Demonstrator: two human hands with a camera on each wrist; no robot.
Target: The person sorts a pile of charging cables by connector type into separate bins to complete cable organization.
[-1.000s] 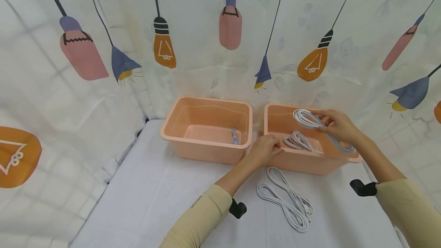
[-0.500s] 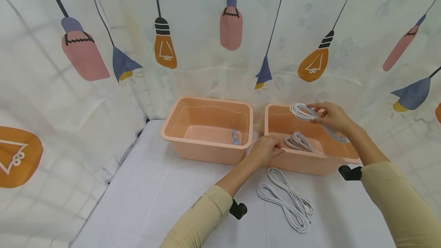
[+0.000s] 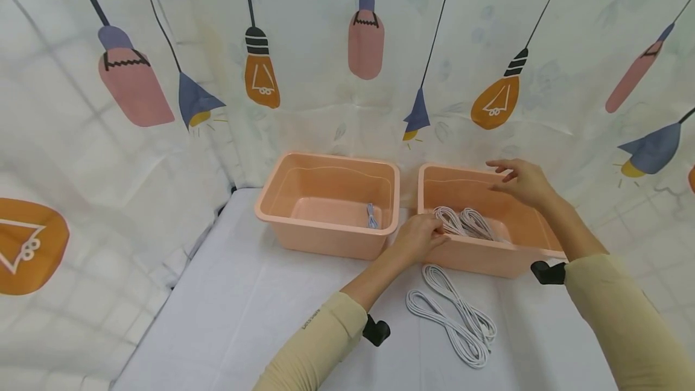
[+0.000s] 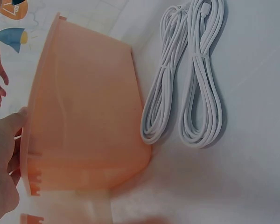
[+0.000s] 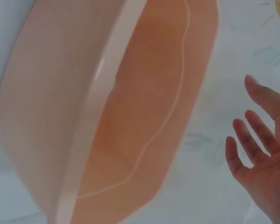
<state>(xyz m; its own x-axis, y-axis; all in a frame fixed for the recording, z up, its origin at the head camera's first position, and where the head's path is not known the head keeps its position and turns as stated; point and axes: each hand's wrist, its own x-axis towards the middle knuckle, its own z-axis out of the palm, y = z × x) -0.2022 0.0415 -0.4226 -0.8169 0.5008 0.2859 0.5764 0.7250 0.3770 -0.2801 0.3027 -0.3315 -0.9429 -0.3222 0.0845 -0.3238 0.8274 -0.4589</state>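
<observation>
My left hand (image 3: 419,238) grips the front rim of the right peach plastic bin (image 3: 491,261). In the left wrist view, the thumb of that left hand (image 4: 3,163) lies on the outer side, fingers behind the rim. Two white cable bundles lie side by side in this bin: a left cable bundle (image 3: 449,222) and a right cable bundle (image 3: 476,224). Over the bin's back edge hovers my right hand (image 3: 525,183), holding nothing. Its fingers are spread and loosely bent in the right wrist view, where the right hand (image 5: 266,156) is beside the bin (image 5: 144,93).
Two more white cable bundles (image 3: 468,314) lie on the white-covered table (image 3: 260,312) in front of the right bin. A second peach bin (image 3: 320,240) stands to the left, with a small bluish-grey cable bundle (image 3: 371,216) inside. A lamp-patterned curtain (image 3: 320,119) hangs close behind.
My right hand has let go of its white cable bundle, which now lies in the right bin left of the other one. My left hand has stayed on the rim.
</observation>
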